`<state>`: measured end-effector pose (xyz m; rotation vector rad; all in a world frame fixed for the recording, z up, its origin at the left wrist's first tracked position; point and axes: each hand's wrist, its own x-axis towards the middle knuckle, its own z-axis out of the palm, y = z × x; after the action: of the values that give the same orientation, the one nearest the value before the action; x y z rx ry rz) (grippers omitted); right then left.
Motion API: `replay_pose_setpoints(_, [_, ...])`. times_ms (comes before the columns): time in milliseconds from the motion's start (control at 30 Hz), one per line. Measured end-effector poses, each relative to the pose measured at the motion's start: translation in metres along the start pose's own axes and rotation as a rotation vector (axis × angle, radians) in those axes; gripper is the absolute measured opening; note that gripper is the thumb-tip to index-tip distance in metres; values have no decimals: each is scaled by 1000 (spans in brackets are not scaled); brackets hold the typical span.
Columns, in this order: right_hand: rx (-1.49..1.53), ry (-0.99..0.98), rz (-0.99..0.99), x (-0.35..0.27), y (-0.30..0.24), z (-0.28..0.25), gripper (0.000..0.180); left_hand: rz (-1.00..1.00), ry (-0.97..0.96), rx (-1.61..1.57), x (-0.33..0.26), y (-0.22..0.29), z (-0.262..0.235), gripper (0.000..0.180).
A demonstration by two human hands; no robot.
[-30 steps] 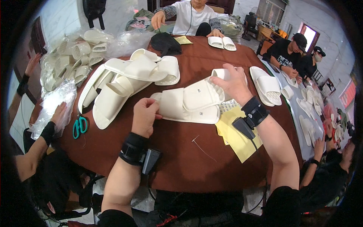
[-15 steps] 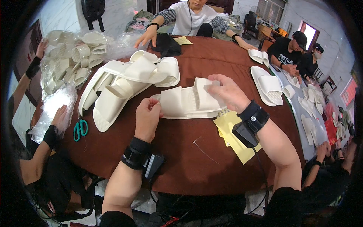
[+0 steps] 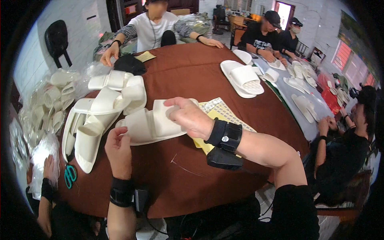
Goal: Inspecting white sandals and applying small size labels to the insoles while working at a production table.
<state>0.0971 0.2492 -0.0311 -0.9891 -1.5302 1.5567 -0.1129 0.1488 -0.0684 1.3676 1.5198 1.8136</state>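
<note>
A pair of white slippers, stacked one on the other, lies in front of me on the brown cloth. My right hand grips it at the right, its fingers over the strap. At the left tip of the pair, my left hand has its fingers curled against the edge. Yellow sheets with small printed labels lie partly under my right wrist. Left of my hands is a heap of white slippers. Below the heap lie teal-handled scissors.
Bagged slippers and clear plastic crowd the left edge, where another person's hand rests. Another white pair sits at the right. A person in white reaches onto the far side. Co-workers handle slippers at a grey side table.
The view has swung to the right, so the table things appear further left. My right hand has shifted over the strap, and my left fingers have loosened a little at the tip.
</note>
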Motion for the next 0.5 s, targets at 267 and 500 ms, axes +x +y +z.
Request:
replay_pose_setpoints(267, [477,-51,-103,-17,-19,-41,41,45,-112,-129,3,4,4,11])
replay_pose_setpoints(500, [687,79,-177,-35,-42,-90,49,26,-68,-92,7,-3,-1,11])
